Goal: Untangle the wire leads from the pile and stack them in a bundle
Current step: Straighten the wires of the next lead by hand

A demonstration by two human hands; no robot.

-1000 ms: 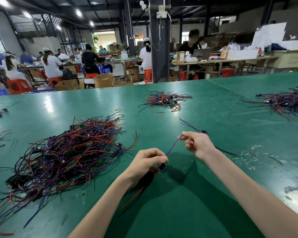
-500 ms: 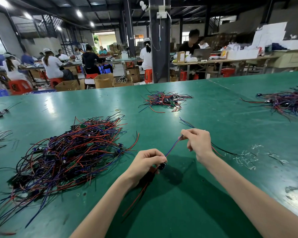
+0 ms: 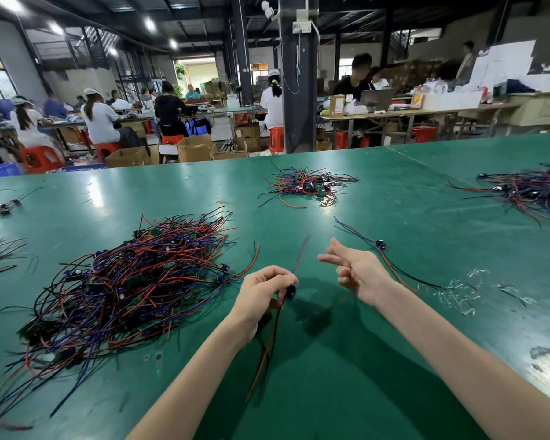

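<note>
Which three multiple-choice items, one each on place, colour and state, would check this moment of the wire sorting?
1. The largest pile lies:
A. left of the left hand
B. on a red stool
C. inside a cardboard box

2. The table top is:
A. grey
B. green
C. brown

3. The right hand is:
A. gripping a lead
B. pressing down on the pile
C. open, holding nothing

Answers:
1 A: the pile spreads over the table on the left hand's left side.
2 B: the bare surface around the hands is green.
3 C: its fingers are spread with nothing between them, while only the left hand pinches a wire lead.
</note>
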